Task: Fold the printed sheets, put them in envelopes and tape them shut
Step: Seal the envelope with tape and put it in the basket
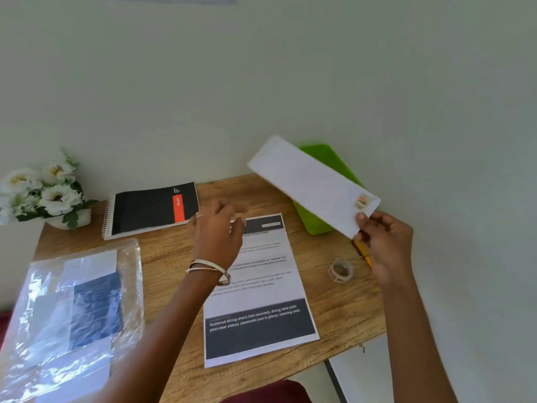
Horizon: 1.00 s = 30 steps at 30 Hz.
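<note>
- Head view, right of centre: the right hand (383,242) holds a white envelope (312,186) aloft by its lower-right end, thumb on the face and fingers curled behind, just below a small round sticker (362,201). The envelope slants up toward the upper middle of the frame, over a green tray (316,222).
- Light and thin, the envelope looks likely to flex if held by one corner; a hold along a long edge should steady it.
- Centre: the left hand (218,231) hovers over the top edge of a printed sheet (255,289) lying flat and unfolded on the wooden table (334,309). Its fingers are curled and blurred; whether they pinch the paper cannot be told.
- The sheet is limp and should crease easily; its top corners seem the natural place to lift.
- Right of the sheet: a tape roll (340,270) rests beside a yellow pencil (363,254), near the right hand's wrist.
</note>
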Each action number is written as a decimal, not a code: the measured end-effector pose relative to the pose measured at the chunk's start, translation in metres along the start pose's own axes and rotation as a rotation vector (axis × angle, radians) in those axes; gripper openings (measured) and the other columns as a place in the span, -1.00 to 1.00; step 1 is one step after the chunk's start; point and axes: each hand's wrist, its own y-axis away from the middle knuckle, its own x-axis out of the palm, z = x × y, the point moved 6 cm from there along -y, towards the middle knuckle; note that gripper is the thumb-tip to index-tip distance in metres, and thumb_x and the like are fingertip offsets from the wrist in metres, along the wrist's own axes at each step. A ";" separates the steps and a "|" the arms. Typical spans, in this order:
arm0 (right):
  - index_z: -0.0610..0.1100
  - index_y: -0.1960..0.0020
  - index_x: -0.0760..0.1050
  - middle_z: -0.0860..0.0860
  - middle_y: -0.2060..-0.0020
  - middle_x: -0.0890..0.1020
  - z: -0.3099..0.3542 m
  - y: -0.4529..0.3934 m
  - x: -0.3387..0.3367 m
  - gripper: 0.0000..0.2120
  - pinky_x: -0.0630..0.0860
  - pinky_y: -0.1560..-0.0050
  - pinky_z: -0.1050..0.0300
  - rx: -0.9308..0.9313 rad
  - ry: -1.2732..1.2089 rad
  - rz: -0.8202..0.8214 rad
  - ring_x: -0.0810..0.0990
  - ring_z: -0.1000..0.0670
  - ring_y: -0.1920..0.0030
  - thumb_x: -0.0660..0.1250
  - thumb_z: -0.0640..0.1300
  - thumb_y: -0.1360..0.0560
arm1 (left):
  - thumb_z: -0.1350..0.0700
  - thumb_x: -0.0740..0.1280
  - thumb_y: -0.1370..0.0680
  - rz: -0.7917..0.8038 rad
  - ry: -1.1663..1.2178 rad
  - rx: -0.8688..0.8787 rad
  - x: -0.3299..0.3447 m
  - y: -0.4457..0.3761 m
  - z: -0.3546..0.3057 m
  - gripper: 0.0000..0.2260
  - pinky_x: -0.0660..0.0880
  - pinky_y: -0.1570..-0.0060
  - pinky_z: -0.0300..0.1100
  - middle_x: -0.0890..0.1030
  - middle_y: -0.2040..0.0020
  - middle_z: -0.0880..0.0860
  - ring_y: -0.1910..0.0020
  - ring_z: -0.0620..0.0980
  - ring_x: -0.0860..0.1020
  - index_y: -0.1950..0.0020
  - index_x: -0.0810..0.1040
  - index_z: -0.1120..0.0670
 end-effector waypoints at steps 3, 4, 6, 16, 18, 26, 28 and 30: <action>-0.34 0.00 0.54 -0.09 0.21 0.63 -0.005 -0.024 -0.007 -0.89 0.54 0.41 0.26 0.019 -0.007 -0.128 0.57 0.12 0.49 0.35 -0.35 -0.48 | 0.16 0.35 -0.46 0.072 0.061 0.015 0.019 0.002 -0.003 -0.85 0.41 -0.06 0.06 0.53 -0.01 -0.04 -0.06 -0.01 0.47 0.00 0.60 -0.02; -0.36 -0.02 0.54 -0.11 0.16 0.64 -0.008 -0.031 -0.007 -0.88 0.56 0.39 0.25 0.025 0.004 -0.160 0.60 0.12 0.47 0.34 -0.36 -0.49 | 0.17 0.35 -0.46 0.083 0.065 0.018 0.024 0.004 -0.004 -0.84 0.43 -0.02 0.01 0.53 -0.01 -0.04 -0.05 0.00 0.48 0.00 0.60 -0.01; -0.34 0.00 0.54 -0.14 0.08 0.63 -0.013 -0.044 -0.006 -0.91 0.61 0.31 0.19 0.033 0.043 -0.199 0.63 0.10 0.45 0.31 -0.37 -0.50 | 0.19 0.36 -0.46 0.095 0.091 0.021 0.031 0.006 -0.007 -0.84 0.47 0.06 -0.06 0.53 0.00 -0.02 -0.01 0.01 0.50 -0.01 0.60 0.02; -0.17 0.42 0.52 -0.11 0.51 0.59 -0.015 -0.074 0.005 -0.74 0.63 0.19 0.00 -0.038 0.360 -0.316 0.57 0.01 0.54 0.44 -0.23 -0.43 | 0.18 0.37 -0.46 0.195 0.135 -0.043 0.052 0.012 0.001 -0.81 0.50 0.02 -0.03 0.50 -0.01 -0.02 0.00 0.00 0.50 -0.05 0.60 0.02; -0.25 0.38 0.53 -0.11 0.53 0.57 -0.017 -0.076 0.005 -0.76 0.56 0.41 0.10 -0.046 0.382 -0.332 0.50 0.08 0.64 0.46 -0.20 -0.42 | 0.19 0.36 -0.47 0.205 0.130 -0.071 0.054 0.013 0.007 -0.81 0.48 0.02 -0.08 0.49 -0.02 -0.01 0.00 -0.01 0.49 -0.07 0.60 0.02; -0.20 0.07 0.41 -0.24 0.32 0.62 -0.029 -0.074 0.000 -0.78 0.40 0.60 0.23 -0.017 0.330 -0.367 0.49 0.12 0.66 0.45 -0.21 -0.43 | 0.17 0.37 -0.48 0.271 0.096 -0.159 0.055 0.027 0.029 -0.81 0.50 0.00 -0.13 0.50 -0.10 0.01 -0.05 0.00 0.49 -0.08 0.59 0.01; -0.21 0.06 0.42 -0.21 0.33 0.62 -0.017 -0.062 0.005 -0.82 0.46 0.54 0.22 -0.107 0.343 -0.353 0.51 0.13 0.63 0.42 -0.18 -0.47 | 0.16 0.37 -0.48 0.270 0.064 -0.188 0.052 0.032 0.037 -0.81 0.44 -0.01 -0.17 0.51 -0.11 0.03 -0.07 0.02 0.49 -0.08 0.59 0.02; -0.21 0.08 0.46 -0.14 0.38 0.62 -0.007 -0.041 0.017 -0.85 0.48 0.50 0.22 -0.206 0.368 -0.268 0.53 0.11 0.59 0.38 -0.14 -0.50 | 0.15 0.37 -0.48 0.261 0.024 -0.265 0.049 0.038 0.050 -0.78 0.39 -0.03 -0.16 0.50 -0.15 0.07 -0.12 0.05 0.47 -0.12 0.58 0.04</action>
